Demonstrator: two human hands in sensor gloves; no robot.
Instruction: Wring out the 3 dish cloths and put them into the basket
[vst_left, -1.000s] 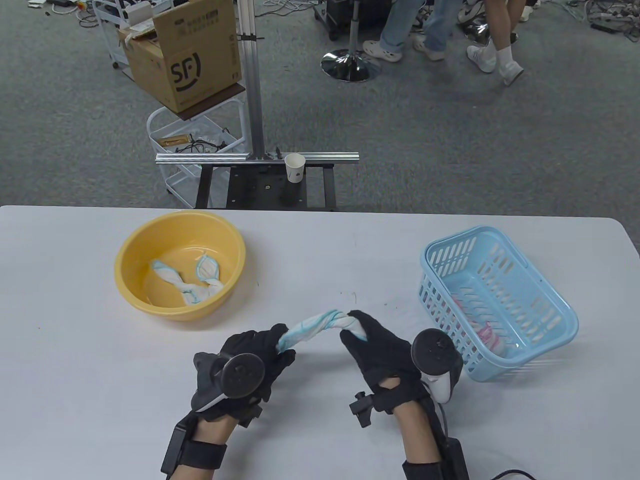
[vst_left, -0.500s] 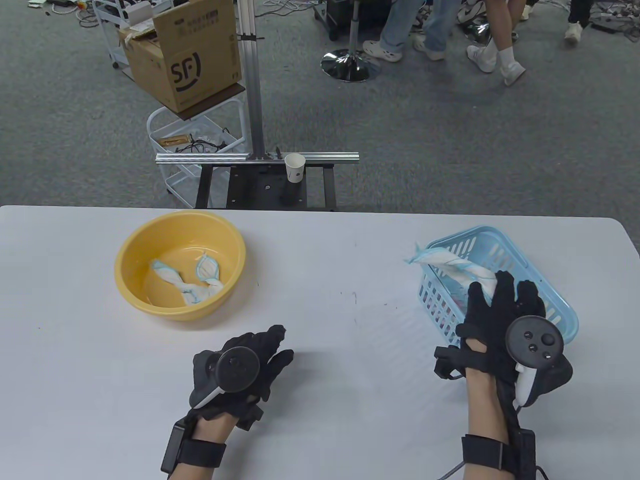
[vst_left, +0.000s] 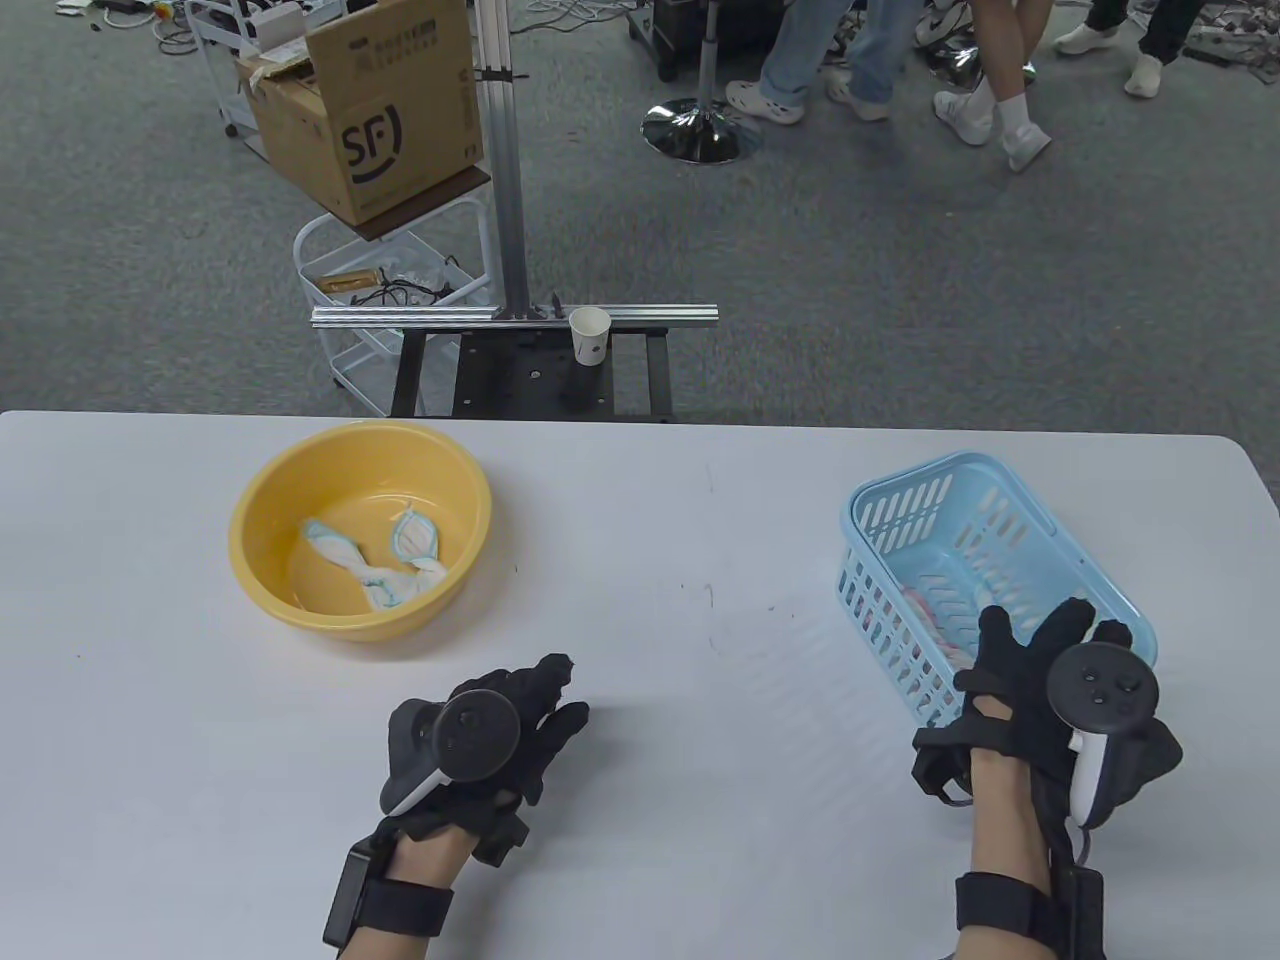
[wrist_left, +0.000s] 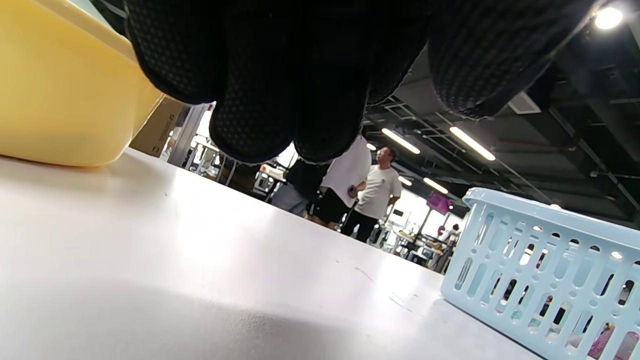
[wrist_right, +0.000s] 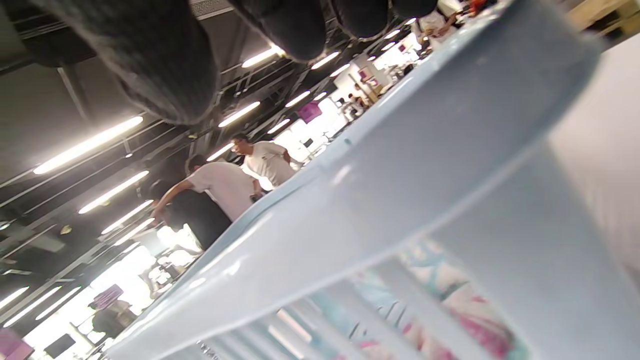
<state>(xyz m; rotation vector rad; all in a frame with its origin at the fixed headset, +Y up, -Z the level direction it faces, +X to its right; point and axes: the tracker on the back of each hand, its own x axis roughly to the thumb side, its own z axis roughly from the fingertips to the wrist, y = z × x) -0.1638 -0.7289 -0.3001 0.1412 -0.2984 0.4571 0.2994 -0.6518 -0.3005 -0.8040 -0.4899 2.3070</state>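
A light blue basket (vst_left: 868, 600) stands at the table's right. Cloth with pink and pale blue on it (vst_left: 935, 618) lies inside and shows through the wall slots in the right wrist view (wrist_right: 450, 310). My right hand (vst_left: 1040, 625) hovers over the basket's near end, fingers spread and straight, holding nothing. It hides much of what lies inside. A yellow bowl (vst_left: 340, 620) at the left holds a twisted white and blue cloth (vst_left: 385, 585). My left hand (vst_left: 555, 700) rests on the table between bowl and basket, fingers relaxed and empty.
The white table (vst_left: 700, 520) runs wide between the bowl (wrist_left: 50, 100) and the basket (wrist_left: 540, 270). Beyond its far edge stand a metal frame with a paper cup (vst_left: 590, 335), a cardboard box (vst_left: 370, 110) on a cart, and people's legs (vst_left: 1000, 100).
Both hands held the twisted cloth; the left let go and stayed. The right carried it to the basket, released it inside, and now hovers empty above the near end.
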